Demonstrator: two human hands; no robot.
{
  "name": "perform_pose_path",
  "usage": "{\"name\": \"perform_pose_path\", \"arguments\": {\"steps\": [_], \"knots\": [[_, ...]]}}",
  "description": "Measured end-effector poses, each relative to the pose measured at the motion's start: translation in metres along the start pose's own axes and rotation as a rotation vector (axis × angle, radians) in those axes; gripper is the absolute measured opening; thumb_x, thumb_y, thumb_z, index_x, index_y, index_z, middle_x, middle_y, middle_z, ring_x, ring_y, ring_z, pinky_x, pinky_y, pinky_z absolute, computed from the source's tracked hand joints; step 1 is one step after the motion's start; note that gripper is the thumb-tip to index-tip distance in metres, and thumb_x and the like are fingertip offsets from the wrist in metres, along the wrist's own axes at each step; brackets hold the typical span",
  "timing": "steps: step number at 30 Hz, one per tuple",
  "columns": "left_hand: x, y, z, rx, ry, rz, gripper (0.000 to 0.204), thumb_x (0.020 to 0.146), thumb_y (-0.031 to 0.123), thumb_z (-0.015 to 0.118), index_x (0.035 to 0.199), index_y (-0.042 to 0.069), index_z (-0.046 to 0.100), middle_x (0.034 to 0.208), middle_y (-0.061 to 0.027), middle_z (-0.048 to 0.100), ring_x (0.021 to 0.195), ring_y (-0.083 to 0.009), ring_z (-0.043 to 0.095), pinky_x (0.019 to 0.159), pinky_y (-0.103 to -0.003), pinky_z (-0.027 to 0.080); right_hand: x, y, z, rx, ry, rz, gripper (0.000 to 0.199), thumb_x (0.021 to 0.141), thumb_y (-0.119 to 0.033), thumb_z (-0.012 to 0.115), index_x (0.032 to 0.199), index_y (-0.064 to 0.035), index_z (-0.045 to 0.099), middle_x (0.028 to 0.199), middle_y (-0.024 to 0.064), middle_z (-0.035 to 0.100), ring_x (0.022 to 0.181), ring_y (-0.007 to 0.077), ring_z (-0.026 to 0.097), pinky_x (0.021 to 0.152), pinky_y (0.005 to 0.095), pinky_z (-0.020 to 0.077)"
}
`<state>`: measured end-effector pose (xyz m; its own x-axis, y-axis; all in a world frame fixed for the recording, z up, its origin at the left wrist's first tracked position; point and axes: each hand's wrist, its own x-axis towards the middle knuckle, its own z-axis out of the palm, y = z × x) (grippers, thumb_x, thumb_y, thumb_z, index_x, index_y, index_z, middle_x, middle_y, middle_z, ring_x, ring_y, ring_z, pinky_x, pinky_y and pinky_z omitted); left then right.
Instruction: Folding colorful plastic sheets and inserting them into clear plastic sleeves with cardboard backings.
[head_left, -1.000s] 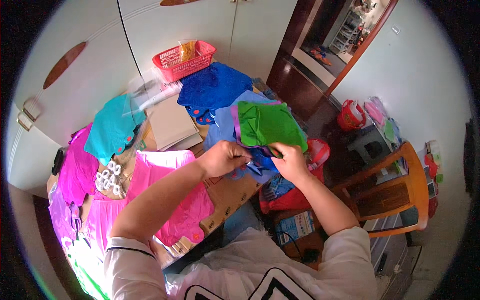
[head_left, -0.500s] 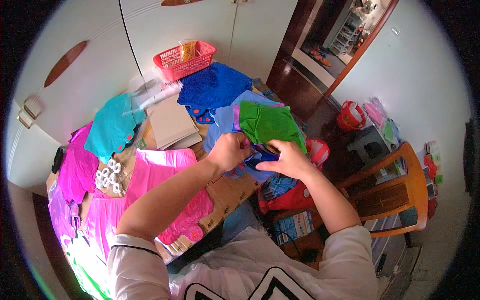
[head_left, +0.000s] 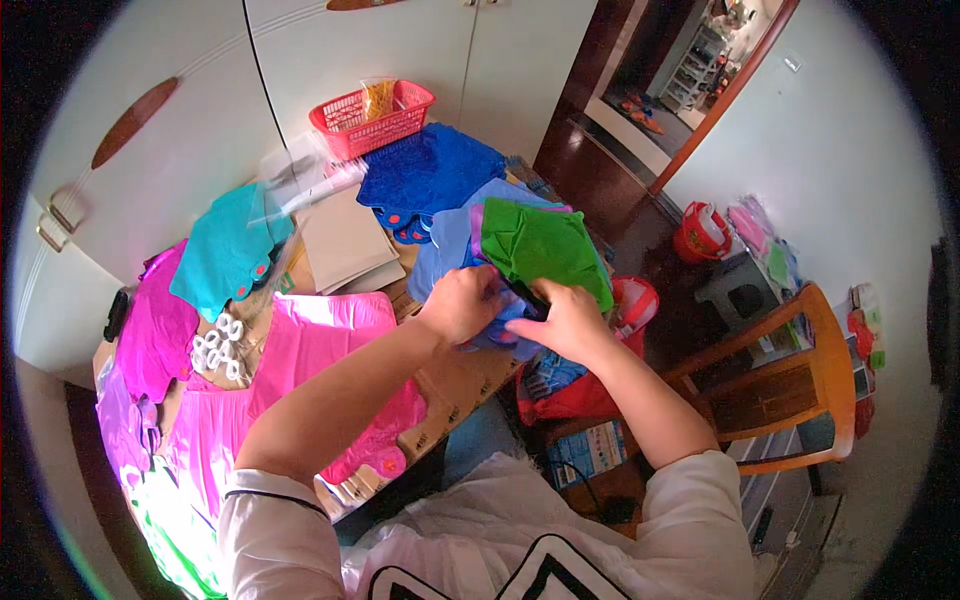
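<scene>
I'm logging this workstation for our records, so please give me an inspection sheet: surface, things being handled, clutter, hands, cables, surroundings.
Surface: cardboard-topped table, largely covered by coloured cloth pieces.
Things being handled: green cloth lying over light blue cloth; dark material shows between the hands.
Clutter: pink cloth, teal cloth, white rings, flat cardboard sheets, red basket.
Hands: left hand and right hand at the green cloth's near edge; exact grip hidden.
Cables: dark cord low down, right of the lap; its ends are unclear.
Surroundings: white cabinet doors behind; wooden chair at right; open doorway at upper right.
</scene>
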<state>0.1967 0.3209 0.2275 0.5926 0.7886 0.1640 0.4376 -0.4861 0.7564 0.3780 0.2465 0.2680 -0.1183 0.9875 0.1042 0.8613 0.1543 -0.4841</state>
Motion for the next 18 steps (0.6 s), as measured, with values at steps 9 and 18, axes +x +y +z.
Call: {"name": "perform_pose_path", "arguments": {"steps": [9, 18], "knots": [[-0.002, 0.004, -0.005, -0.149, -0.054, 0.106, 0.015, 0.081, 0.014, 0.065, 0.090, 0.002, 0.063, 0.082, -0.0189, 0.066, 0.078, -0.0394, 0.064, 0.069, -0.043, 0.050, 0.001, 0.014, 0.021, -0.069, 0.119, 0.008, 0.042, 0.074, -0.038, 0.073, 0.097, -0.0039, 0.064, 0.086, 0.0206, 0.067, 0.081, 0.0390, 0.064, 0.073, 0.0472, 0.0513], [-0.017, 0.010, -0.007, 0.804, 0.201, 1.066, 0.028, 0.073, 0.027, 0.055, 0.097, 0.016, 0.064, 0.093, 0.0007, 0.054, 0.096, -0.0198, 0.052, 0.082, -0.034, 0.041, 0.004, 0.016, 0.025, 0.077, 0.190, 0.027, 0.023, 0.078, -0.021, 0.067, 0.096, -0.0065, 0.069, 0.085, 0.0195, 0.067, 0.083, 0.0375, 0.065, 0.072, 0.0439, 0.0509]]}}
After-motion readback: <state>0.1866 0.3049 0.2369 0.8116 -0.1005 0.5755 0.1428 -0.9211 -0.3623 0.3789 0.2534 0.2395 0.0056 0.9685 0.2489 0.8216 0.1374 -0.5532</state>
